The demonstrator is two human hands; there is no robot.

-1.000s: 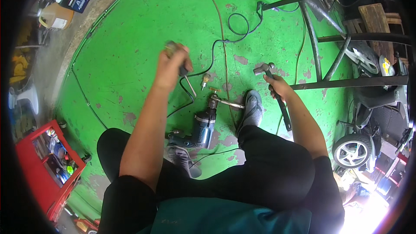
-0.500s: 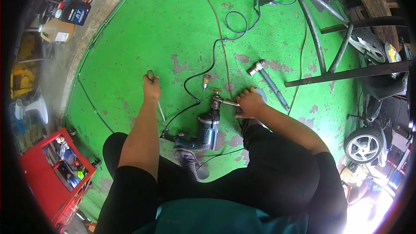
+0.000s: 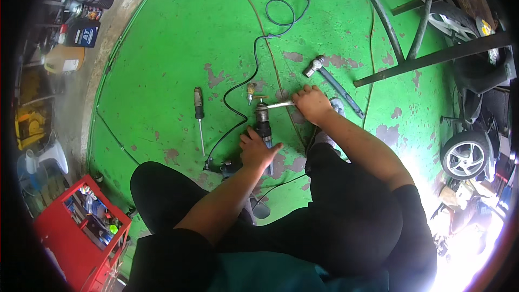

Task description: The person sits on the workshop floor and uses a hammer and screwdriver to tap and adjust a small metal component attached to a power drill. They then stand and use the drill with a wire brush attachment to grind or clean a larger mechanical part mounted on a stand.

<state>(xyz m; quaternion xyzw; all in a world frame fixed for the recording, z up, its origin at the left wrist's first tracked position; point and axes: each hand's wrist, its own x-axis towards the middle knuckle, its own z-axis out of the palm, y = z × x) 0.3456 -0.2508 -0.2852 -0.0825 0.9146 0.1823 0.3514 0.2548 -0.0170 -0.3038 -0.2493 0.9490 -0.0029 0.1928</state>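
Note:
A blue corded power drill [image 3: 268,141] lies on the green floor between my feet, its nose facing away from me. My left hand [image 3: 258,150] is laid over its body, fingers on the left side and thumb out to the right; the palm hides much of the casing. My right hand [image 3: 312,104] grips a silver wrench [image 3: 280,104], whose jaw sits at the fitting [image 3: 261,109] on the drill's nose. Beyond that, a small brass-coloured attachment with a metal shank [image 3: 251,91] stands apart on the floor. Left of the drill lies a screwdriver [image 3: 199,112], touched by neither hand.
A hammer [image 3: 336,87] lies right of my right hand. The black power cord [image 3: 257,62] snakes away across the floor. At the right stand a dark metal frame [image 3: 427,65] and a wheel [image 3: 464,160]. A red tool cabinet [image 3: 70,232] and bottles [image 3: 81,32] line the left.
My left hand has let go of the screwdriver, now lying on the floor, and has moved right onto the drill. My right hand stays on the wrench, slightly farther away. The view has shifted slightly.

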